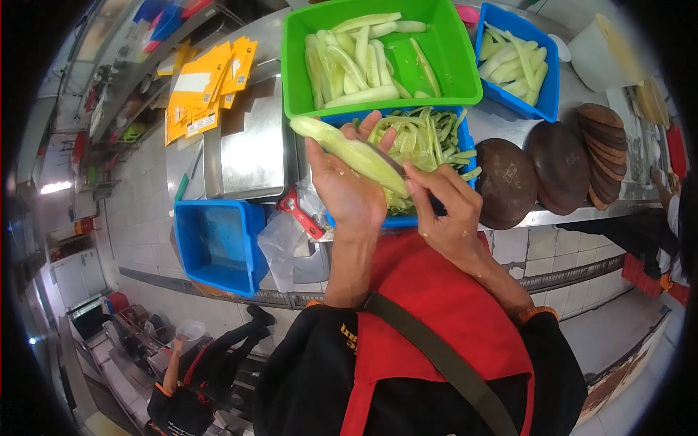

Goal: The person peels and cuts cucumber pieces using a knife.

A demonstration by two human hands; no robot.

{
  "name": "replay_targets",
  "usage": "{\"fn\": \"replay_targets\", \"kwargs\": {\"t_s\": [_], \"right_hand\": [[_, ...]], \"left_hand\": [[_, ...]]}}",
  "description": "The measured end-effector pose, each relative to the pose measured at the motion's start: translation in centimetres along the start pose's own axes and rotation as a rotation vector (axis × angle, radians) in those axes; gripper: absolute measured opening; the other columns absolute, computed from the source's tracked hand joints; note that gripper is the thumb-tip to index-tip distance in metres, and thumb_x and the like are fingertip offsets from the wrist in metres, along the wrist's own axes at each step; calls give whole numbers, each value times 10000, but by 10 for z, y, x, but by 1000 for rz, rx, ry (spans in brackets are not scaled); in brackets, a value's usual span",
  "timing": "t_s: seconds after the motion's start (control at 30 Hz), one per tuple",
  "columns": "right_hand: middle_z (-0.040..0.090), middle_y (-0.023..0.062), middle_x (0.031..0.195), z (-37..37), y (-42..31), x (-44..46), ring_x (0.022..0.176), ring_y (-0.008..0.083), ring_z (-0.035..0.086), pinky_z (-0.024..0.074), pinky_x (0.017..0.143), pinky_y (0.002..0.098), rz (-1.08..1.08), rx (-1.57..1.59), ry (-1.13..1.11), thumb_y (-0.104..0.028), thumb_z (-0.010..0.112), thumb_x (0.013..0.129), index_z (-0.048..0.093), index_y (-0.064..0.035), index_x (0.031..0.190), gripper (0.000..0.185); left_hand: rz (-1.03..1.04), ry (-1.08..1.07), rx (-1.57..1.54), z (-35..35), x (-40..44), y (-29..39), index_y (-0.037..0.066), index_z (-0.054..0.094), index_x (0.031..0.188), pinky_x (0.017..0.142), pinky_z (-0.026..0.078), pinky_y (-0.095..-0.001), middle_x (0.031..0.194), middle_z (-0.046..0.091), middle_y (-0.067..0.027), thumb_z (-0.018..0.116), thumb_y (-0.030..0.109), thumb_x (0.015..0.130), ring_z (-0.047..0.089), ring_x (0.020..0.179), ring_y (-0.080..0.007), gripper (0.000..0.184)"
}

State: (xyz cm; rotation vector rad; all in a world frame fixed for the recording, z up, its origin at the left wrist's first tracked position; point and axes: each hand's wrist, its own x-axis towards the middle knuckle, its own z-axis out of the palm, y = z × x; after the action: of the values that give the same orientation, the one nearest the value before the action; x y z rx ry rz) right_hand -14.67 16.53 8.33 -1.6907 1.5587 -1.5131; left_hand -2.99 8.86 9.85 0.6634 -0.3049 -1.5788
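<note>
A long, pale green peeled cucumber (345, 151) lies slanted across my left hand (347, 190), which holds it palm up with the fingers curled behind. My right hand (448, 211) pinches a thin, dark, blade-like tool (387, 159) against the cucumber's lower right end; its exact kind is unclear and the fingers cover part of it. Under both hands stands a blue tub (465, 138) of green peel strips (425, 138). Behind it, a green tub (476, 91) holds several peeled cucumber pieces (356, 62).
At the back right, a smaller blue tub (554, 102) contains more pale pieces. Dark round boards (505, 182) line the right edge. To the left are yellow packets (200, 87), a metal tray (251, 145), a red-handled tool (299, 214) and a blue bin (218, 236). Another person (193, 396) is at lower left.
</note>
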Motion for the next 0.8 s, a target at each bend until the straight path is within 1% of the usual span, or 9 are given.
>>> {"fn": "replay_targets", "kwargs": {"t_s": [0.07, 0.1, 0.17, 0.37, 0.5, 0.57, 0.63, 0.77, 0.8], "right_hand": [[559, 91, 742, -4, 0, 1, 557, 177, 530, 414, 488, 316, 7, -21, -17, 43, 702, 860, 721, -26, 1167, 315], [559, 95, 743, -4, 1, 1, 562, 182, 538, 423, 493, 320, -14, -36, -18, 44, 702, 857, 721, -24, 1165, 316], [560, 99, 744, -5, 1, 1, 567, 187, 547, 432, 499, 324, -37, -52, -19, 45, 702, 854, 721, -22, 1164, 317], [547, 104, 743, -6, -1, -1, 572, 213, 560, 446, 507, 336, -45, -80, -59, 48, 709, 835, 717, -22, 1163, 336], [545, 103, 751, -8, 0, -2, 576, 233, 581, 457, 505, 348, -52, -114, -100, 45, 699, 836, 707, -23, 1175, 347], [546, 102, 755, -9, -1, -4, 579, 239, 590, 462, 504, 351, -48, -117, -112, 44, 696, 836, 704, -22, 1178, 348], [560, 105, 768, -10, -6, -7, 596, 247, 606, 474, 513, 354, -21, -125, -170, 39, 691, 840, 700, -17, 1177, 342], [579, 115, 779, -10, -3, -4, 605, 250, 608, 479, 527, 351, 14, -39, -158, 38, 690, 843, 697, -8, 1177, 337], [590, 120, 787, -10, -2, -4, 611, 250, 609, 480, 535, 349, 25, 2, -164, 38, 689, 846, 698, -3, 1173, 329]], "left_hand": [[27, -22, 16, 2, -3, 1, 178, 458, 1273, 985, 462, -563, 957, 556, -38, 313, 510, 1063, 562, 1160, -333, 419], [26, -22, 16, 1, -3, 2, 178, 458, 1273, 985, 462, -563, 957, 556, -38, 313, 510, 1063, 562, 1160, -333, 419], [36, -96, -31, 0, -3, 4, 142, 465, 1221, 1016, 465, -567, 1045, 510, -94, 319, 414, 1078, 548, 1211, -348, 341], [35, 15, 65, 2, -5, 6, 150, 436, 1277, 970, 491, -546, 1089, 495, -81, 322, 440, 1071, 567, 1181, -349, 373], [43, 25, 91, 1, -3, 3, 151, 430, 1292, 945, 507, -528, 1083, 500, -79, 325, 449, 1068, 573, 1163, -343, 387], [39, 83, 83, 1, -2, 1, 164, 478, 1232, 837, 552, -507, 1023, 543, -24, 329, 549, 1047, 621, 1076, -304, 452], [40, 88, 101, 0, -2, 1, 168, 471, 1238, 814, 555, -493, 1024, 544, -28, 329, 552, 1046, 625, 1061, -300, 453], [25, 104, 126, 2, -3, -1, 176, 463, 1239, 751, 552, -462, 1020, 547, -33, 331, 560, 1043, 636, 1018, -289, 451], [24, 103, 126, 1, -3, -1, 176, 463, 1239, 751, 552, -462, 1020, 547, -33, 331, 560, 1043, 636, 1018, -289, 451]]}}
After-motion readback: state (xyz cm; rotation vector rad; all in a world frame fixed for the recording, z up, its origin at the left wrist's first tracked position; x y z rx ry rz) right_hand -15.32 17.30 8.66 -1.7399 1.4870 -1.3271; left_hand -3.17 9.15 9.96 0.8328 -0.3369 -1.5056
